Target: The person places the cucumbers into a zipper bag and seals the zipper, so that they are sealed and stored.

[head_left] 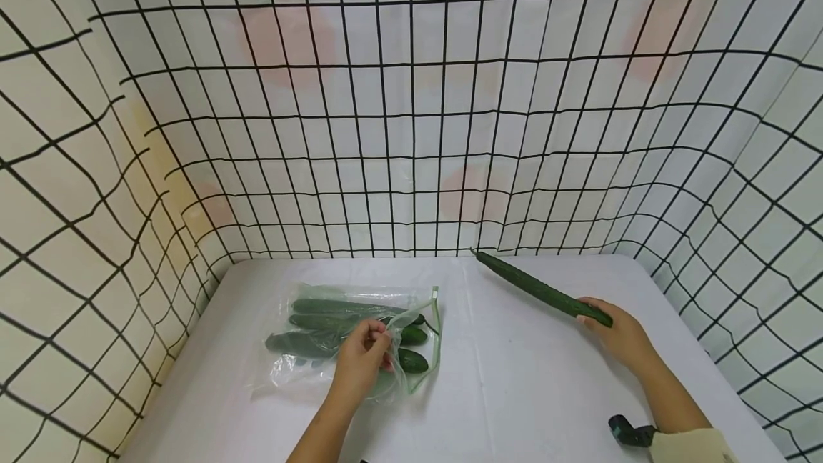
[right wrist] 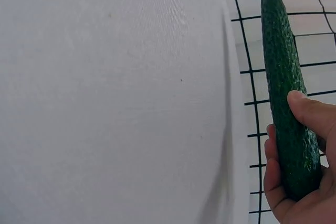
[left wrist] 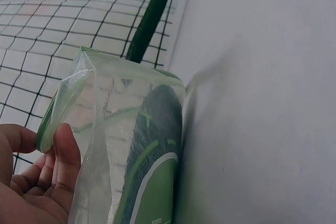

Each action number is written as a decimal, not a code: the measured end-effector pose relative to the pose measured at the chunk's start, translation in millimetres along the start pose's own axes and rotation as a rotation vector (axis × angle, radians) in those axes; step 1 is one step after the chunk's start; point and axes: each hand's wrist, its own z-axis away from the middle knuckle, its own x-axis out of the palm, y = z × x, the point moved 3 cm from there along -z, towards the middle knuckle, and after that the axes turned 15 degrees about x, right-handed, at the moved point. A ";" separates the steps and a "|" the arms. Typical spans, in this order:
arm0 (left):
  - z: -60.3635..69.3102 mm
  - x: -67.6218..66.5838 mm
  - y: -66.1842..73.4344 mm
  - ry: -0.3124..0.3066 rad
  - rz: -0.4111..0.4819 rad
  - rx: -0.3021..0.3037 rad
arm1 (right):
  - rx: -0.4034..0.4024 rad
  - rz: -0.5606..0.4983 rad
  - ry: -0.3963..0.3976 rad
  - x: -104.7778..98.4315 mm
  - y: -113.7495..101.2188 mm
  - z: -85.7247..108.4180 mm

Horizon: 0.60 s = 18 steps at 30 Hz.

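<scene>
A clear plastic zip bag [head_left: 276, 370] with a green-edged mouth lies on the left of the table, holding several cucumbers [head_left: 321, 321]. My left hand [head_left: 361, 357] pinches the bag's upper edge between thumb and forefinger, so the mouth on the right gapes. In the left wrist view, green print shows on the bag [left wrist: 100, 145]. Over the right side of the table, my right hand [head_left: 614, 327] grips one long dark green cucumber [head_left: 536, 286] near its thick end. Its thin stem end points up and left. The right wrist view shows thumb and fingers around that cucumber [right wrist: 283, 61].
A white cloth covers the table [head_left: 501, 391]. Black wire grid panels [head_left: 411, 116] stand at the back and both sides, with pale patterned sheeting behind. A small black device [head_left: 630, 433] sits at the right wrist, beside a cream sleeve [head_left: 691, 446].
</scene>
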 end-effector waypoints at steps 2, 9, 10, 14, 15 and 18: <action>-0.2 -0.3 -0.4 -0.002 -0.004 0.000 | -0.005 -0.010 -0.004 -0.4 -0.3 3.7; -0.4 -0.8 0.2 0.000 0.001 -0.003 | -0.013 -0.046 -0.032 -4.6 -2.9 18.9; -0.4 -0.9 0.5 0.002 0.002 -0.002 | -0.013 -0.048 -0.036 -5.6 -3.6 21.4; -0.2 -1.7 1.3 0.004 0.010 -0.004 | -0.005 -0.051 -0.056 -8.0 -4.8 30.8; -0.2 -1.9 1.4 0.004 0.011 -0.002 | -0.001 -0.051 -0.060 -8.5 -4.7 33.2; -0.5 -2.6 1.8 0.001 0.009 0.004 | 0.002 -0.052 -0.070 -9.2 -4.6 40.2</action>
